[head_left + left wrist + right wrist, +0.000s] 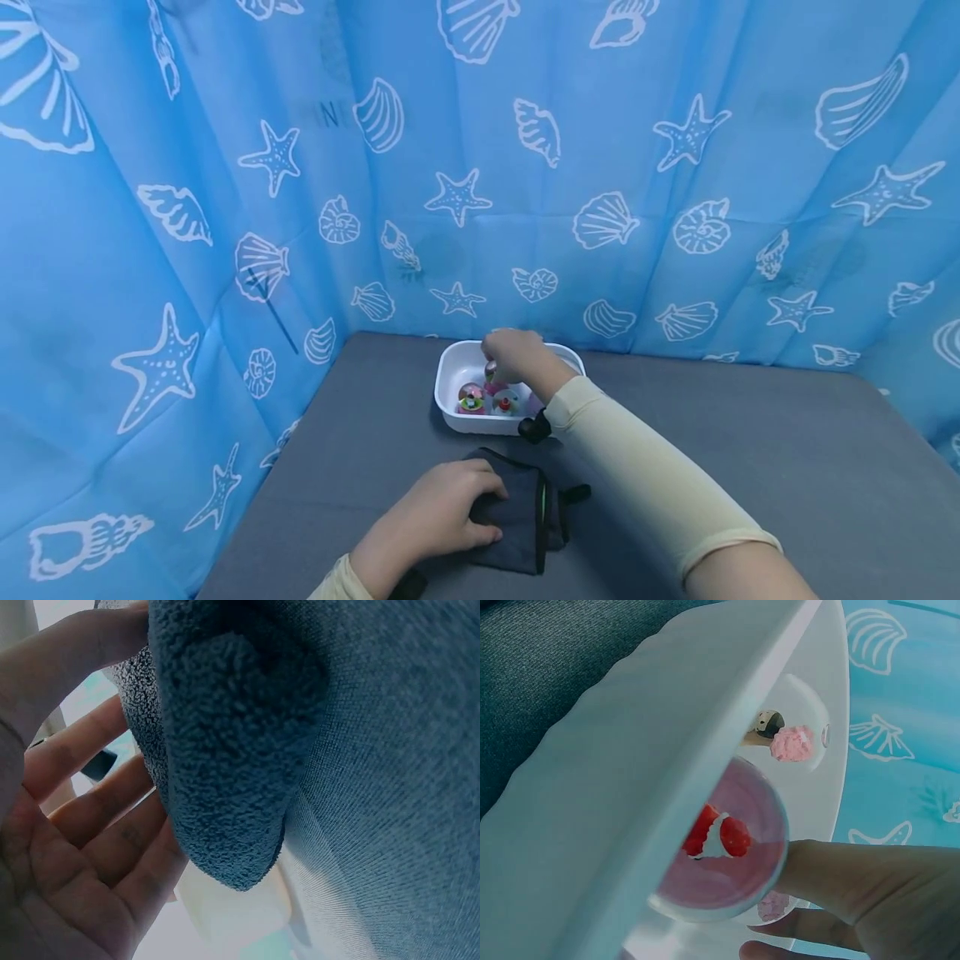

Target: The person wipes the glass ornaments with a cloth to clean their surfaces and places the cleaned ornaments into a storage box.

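At the front of the table my left hand (450,504) holds the near edge of a dark cloth pouch (517,521). In the left wrist view the thumb is at the edge of its fuzzy fabric (232,765), with the fingers behind. My right hand (517,354) reaches down into a white plastic tub (487,424) and pinches a small snow globe (491,385) with a pink base. Beside it in the tub lie a snow globe with a black-and-white figure (471,400) and one with a red figure (506,403). The right wrist view shows the red-figured globe close up, partly hidden by the tub's wall.
The grey table (750,450) reaches back to a blue curtain (487,183) with white shells and starfish. A black strap (577,493) sticks out from the pouch's right side. A small black device (534,427) sits at the right wrist, close to the tub's front rim.
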`<state>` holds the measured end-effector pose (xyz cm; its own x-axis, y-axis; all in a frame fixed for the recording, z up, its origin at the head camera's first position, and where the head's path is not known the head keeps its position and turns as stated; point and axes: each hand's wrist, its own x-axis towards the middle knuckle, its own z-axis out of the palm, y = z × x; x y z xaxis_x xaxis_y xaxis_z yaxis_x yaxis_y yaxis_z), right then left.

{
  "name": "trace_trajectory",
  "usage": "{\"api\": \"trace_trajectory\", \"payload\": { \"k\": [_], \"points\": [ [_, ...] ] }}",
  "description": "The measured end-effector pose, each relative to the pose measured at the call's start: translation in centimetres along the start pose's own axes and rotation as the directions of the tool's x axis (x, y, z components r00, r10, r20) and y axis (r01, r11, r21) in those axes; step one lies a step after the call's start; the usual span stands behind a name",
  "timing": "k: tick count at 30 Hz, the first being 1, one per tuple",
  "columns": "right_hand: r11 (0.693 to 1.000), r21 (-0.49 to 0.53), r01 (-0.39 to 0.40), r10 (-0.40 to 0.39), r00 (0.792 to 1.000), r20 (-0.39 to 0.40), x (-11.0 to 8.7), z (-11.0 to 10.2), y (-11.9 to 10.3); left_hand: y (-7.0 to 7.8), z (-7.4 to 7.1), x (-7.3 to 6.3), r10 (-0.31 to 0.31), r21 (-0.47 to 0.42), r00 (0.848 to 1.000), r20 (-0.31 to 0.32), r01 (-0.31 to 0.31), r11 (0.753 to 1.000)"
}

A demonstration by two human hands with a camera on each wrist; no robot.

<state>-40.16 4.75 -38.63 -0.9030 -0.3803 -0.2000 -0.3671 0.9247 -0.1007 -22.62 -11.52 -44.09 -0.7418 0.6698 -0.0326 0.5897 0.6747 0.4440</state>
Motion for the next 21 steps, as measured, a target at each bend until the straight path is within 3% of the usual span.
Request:
{"api": "trace_trajectory", "payload": {
  "k": [6, 10, 13, 16, 21],
  "points": [
    [1.0, -0.004, -0.004, 0.004, 1.0, 0.005, -1.4, -0.3, 0.8, 0.0, 0.6, 0.4, 0.022, 0.0, 1.0, 0.003, -0.022, 1.0],
    [0.998, -0.044, 0.041, -0.045, 0.996, -0.082, -3.3, -1.4, 1.0, -0.4, 0.6, 0.3, 0.039, -0.002, 0.999, -0.026, -0.039, 0.999],
    [0.992, -0.076, 0.099, -0.111, 0.977, -0.179, -5.1, -2.2, 0.9, -1.0, 0.4, 0.2, 0.04, -0.021, 0.998, -0.044, -0.04, 0.999],
    [0.979, -0.101, 0.175, -0.198, 0.934, -0.297, -7.2, -2.4, 1.0, -1.8, 0.3, -0.1, 0.036, -0.042, 0.998, -0.054, -0.038, 0.998],
    [0.953, -0.125, 0.277, -0.301, 0.808, -0.507, -11.2, -1.9, 1.6, -2.8, -0.5, -0.6, 0.031, 0.032, 0.993, -0.112, -0.028, 0.999]
  ]
}}
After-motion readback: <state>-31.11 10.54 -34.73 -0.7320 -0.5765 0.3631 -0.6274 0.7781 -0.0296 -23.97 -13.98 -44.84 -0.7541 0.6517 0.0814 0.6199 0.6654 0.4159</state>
